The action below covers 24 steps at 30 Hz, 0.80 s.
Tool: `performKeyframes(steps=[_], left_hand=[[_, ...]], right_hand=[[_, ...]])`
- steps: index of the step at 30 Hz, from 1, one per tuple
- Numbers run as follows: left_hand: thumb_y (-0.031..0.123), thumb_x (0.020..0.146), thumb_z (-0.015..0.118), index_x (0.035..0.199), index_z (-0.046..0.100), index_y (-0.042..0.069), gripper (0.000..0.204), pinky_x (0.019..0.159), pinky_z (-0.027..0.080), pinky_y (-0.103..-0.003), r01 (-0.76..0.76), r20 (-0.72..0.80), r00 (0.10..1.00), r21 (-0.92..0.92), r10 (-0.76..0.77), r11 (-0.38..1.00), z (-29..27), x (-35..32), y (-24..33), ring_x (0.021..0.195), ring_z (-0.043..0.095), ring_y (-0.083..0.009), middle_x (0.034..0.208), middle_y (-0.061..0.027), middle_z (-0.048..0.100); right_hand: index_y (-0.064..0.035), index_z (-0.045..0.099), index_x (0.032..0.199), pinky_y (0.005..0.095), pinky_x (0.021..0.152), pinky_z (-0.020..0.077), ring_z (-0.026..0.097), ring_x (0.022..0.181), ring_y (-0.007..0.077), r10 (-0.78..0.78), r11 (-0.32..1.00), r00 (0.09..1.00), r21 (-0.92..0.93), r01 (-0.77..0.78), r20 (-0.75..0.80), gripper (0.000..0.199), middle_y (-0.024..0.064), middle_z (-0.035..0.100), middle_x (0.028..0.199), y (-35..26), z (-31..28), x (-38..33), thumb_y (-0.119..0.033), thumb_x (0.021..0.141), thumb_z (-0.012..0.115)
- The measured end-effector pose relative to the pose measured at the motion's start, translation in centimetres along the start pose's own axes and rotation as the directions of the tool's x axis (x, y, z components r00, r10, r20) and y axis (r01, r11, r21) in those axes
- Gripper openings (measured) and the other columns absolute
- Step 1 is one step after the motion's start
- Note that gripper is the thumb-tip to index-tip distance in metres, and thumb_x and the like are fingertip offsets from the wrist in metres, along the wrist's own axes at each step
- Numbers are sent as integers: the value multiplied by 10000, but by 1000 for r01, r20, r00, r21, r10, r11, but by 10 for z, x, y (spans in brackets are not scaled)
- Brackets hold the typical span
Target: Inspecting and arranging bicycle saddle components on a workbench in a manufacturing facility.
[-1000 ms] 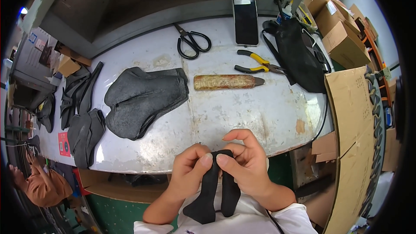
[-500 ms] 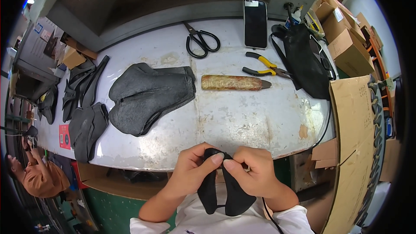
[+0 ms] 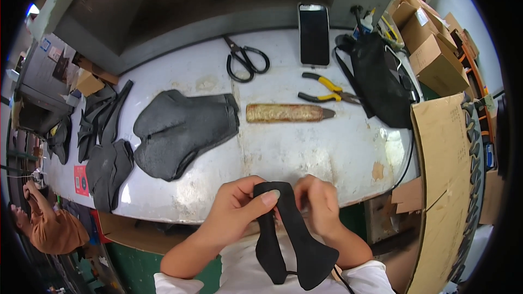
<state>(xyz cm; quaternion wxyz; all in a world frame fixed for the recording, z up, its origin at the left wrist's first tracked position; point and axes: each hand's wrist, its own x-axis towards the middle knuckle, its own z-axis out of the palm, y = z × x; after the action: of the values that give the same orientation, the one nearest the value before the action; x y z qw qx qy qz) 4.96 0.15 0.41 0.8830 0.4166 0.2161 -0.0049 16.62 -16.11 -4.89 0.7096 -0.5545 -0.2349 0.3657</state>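
A black U-shaped piece of soft sheet material (image 3: 294, 218), looking like a shoe upper, hangs in front of my chest at the table's near edge. My left hand (image 3: 237, 207) pinches its curved top, thumb in front. A thin strip joins its two legs low down. Just right of the piece is my right hand (image 3: 320, 204), fingers curled and blurred; whether it touches the piece is hidden. Beyond my hands lies a tool with a tape-wrapped handle and dark pointed tip (image 3: 283, 112). A stack of dark grey cut pieces (image 3: 185, 130) rests left of it.
Black-handled scissors (image 3: 246, 61), yellow-and-black pliers (image 3: 329, 90), a phone (image 3: 314, 35) and a black bag (image 3: 378, 79) lie farther back. More dark pieces (image 3: 109, 169) sit on the left. Cardboard (image 3: 438, 196) stands at the right edge. A person (image 3: 57, 228) is at the far left.
My right hand has let go of the piece's top and moved slightly right, blurred. The piece has opened out and faces me more. The view has shifted slightly.
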Motion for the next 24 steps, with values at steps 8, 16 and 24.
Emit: performKeyframes(steps=[8,16,24], left_hand=[[25,884,684,1029,626,-19,162,685,477,-220,-551,209,267,834,941,-29,-17,19,140,754,576,-77,877,-21,630],[38,849,673,949,689,-25,120,841,519,-383,138,601,226,759,767,-636,-108,130,237,966,652,-328,1020,-179,685],[252,868,659,1056,686,18,302,1014,410,-482,45,413,342,890,844,-453,-125,245,236,1185,540,-375,1182,-193,630]], right_hand=[[-6,560,839,236,493,363,468,535,87,-286,955,876,-189,229,-388,376,39,540,619,15,-49,-20,-297,1034,422],[-4,560,814,253,478,390,502,499,123,-453,854,851,-402,330,-265,329,63,557,602,16,-52,-17,-250,1009,462],[14,628,906,362,615,477,571,589,250,-370,789,912,-578,208,-178,447,126,589,678,1,-50,-24,-392,1004,469]])
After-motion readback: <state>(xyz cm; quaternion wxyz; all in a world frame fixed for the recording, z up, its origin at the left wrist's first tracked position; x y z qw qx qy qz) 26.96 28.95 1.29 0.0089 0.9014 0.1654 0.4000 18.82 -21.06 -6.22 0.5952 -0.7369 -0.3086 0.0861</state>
